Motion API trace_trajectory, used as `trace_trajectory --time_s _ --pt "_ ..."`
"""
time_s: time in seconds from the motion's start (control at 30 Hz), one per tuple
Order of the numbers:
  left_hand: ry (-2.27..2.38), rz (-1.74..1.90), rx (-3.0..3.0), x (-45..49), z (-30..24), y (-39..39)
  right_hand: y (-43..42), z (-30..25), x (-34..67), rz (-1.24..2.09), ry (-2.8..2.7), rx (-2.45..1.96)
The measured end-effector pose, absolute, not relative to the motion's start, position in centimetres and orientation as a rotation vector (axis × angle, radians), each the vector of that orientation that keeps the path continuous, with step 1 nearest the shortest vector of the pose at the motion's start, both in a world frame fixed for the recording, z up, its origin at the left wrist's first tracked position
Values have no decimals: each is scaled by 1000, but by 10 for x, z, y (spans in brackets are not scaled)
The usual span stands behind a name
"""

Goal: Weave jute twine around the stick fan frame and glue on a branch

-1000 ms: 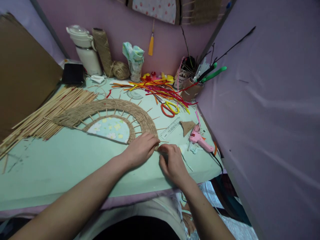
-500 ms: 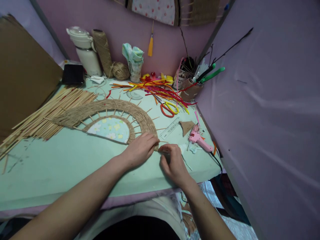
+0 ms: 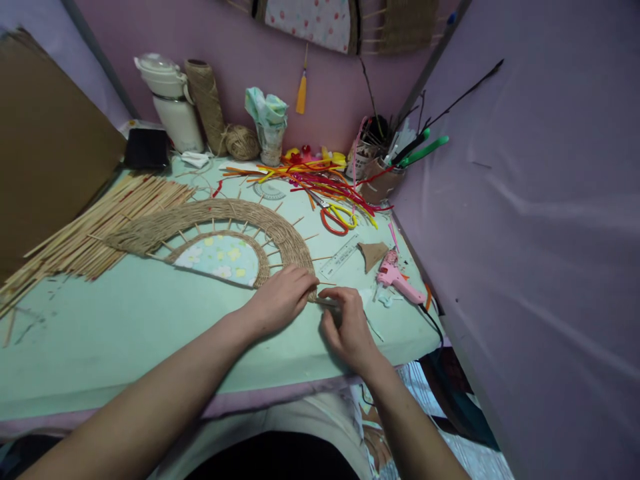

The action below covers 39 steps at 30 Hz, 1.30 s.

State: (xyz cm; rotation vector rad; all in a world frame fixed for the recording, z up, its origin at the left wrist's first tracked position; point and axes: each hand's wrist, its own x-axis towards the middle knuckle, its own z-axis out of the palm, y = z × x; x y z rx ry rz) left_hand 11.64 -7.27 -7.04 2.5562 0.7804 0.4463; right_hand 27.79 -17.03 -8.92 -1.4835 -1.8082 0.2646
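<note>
A half-round woven fan [image 3: 295,250] of brown twine on thin wooden sticks lies flat on the table, with a flowered cloth panel [image 3: 220,259] at its inner middle. My left hand [image 3: 280,300] rests over the fan's lower right end, its fingers closed on the woven band there. Just right of that end is my right hand [image 3: 347,327], fingers curved and the thumb apart from the index finger. A bare stick end pokes out into this gap; nothing is visibly pinched between the fingertips.
Loose sticks [image 3: 100,227] are heaped at the left. Behind the fan lie coloured pipe cleaners [image 3: 320,175] and scissors [image 3: 334,220]. A clear ruler [image 3: 340,257] and a pink glue gun [image 3: 400,279] sit at the right. Twine, a white jug [image 3: 175,113] and tool cups stand along the back.
My right fingertips have lifted slightly away from the fan's end, showing more of the stick there. My left hand and the fan have stayed in place.
</note>
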Motion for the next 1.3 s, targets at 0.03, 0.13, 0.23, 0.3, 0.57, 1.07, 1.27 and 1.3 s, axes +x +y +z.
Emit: trace_trajectory --time_s 0.03,0.13,0.23,0.3,0.57,1.07,1.27,1.3 --pt "778 444 2560 117 -70 -73 -170 -89 278 270 -1839 -1491" --pt "770 445 2572 117 -71 -73 -169 -86 277 272 -1918 -1520" --pt "775 448 2570 117 -71 -73 -169 -85 276 280 -1929 -1528" --pt "783 448 2566 117 -70 -73 -169 -86 276 282 -1883 -1511" --pt "774 478 2556 116 -69 -74 -170 -88 277 300 -1875 -1494" --pt "1227 791 2523 44 -43 -55 -86 -13 270 397 -2105 -1496" --pt "1333 866 2402 34 -51 -54 24 -8 237 455 -2389 -1770" --pt "1335 863 2394 34 -51 -56 38 -10 232 478 -2438 -1795"
